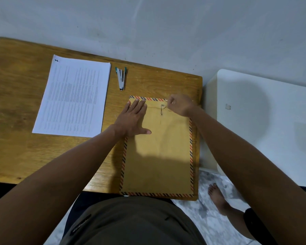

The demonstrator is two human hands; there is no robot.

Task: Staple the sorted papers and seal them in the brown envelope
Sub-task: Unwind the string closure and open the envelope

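We are working at a wooden counter point(25, 96) against a grey wall point(148, 23); the envelope point(159, 152) is lying lengthwise away from us, flap far. Our left hand point(132, 119) is pressing it flat, and our right hand's point(180, 105) fingers are pinching its string point(163, 107).

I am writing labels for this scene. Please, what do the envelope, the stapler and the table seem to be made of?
Envelope: matte brown kraft paper, judging by its dull, slightly creased face, with a printed striped border and a small metal eyelet.
Stapler: shiny bare metal body, with green parts at the rear, probably plastic.
Table: wood or wood veneer, as visible grain suggests, with a light sheen like varnish.
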